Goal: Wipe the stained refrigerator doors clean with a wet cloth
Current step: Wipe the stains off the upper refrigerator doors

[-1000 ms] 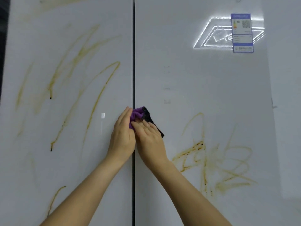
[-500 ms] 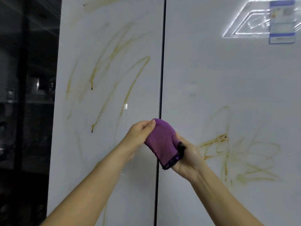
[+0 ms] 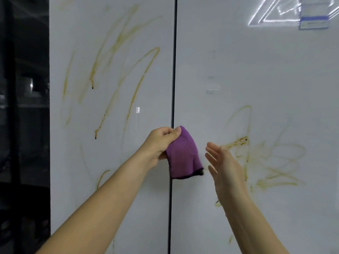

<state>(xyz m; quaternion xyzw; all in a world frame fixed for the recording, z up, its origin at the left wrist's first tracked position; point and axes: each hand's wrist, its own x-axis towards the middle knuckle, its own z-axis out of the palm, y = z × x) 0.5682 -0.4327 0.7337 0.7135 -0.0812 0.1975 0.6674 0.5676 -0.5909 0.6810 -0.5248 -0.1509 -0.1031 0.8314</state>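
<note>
Two white refrigerator doors fill the view, split by a dark vertical gap. The left door (image 3: 82, 162) carries long yellow-brown streaks (image 3: 139, 83). The right door (image 3: 256, 70) has a tangle of yellow-brown scribbles (image 3: 264, 158) at mid height. A purple cloth (image 3: 182, 154) with a dark lower edge hangs in front of the gap, pinched at its top by my left hand (image 3: 159, 142). My right hand (image 3: 223, 165) is beside the cloth, to its right, fingers straight and apart, not touching it.
A blue and white label (image 3: 313, 17) sits at the right door's top, next to a bright light reflection. Left of the fridge is a dark space with dim shelves (image 3: 23, 92).
The cloth was gripped by both hands; my right hand has let go and drawn off to the right with fingers spread. My left hand alone holds the cloth, which hangs unfolded.
</note>
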